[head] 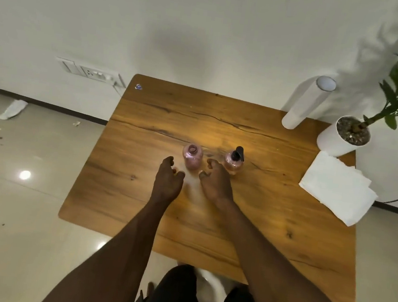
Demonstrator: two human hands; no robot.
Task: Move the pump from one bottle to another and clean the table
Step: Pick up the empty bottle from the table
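Two small pink bottles stand upright near the middle of the wooden table (247, 218). The left bottle (192, 157) has an open neck with no cap. The right bottle (232, 163) carries a black pump (239, 153). My left hand (168, 182) hovers just in front and left of the open bottle, fingers curled and apart, holding nothing. My right hand (214, 181) sits between the two bottles on the near side, fingers loosely apart, also holding nothing. A stack of white paper napkins (337, 187) lies at the table's right edge.
A white cylinder lamp (306, 102) and a white potted plant (343, 136) stand at the table's far right corner. A wall socket (90, 72) is at the left, and scraps of paper (11, 109) lie on the tiled floor.
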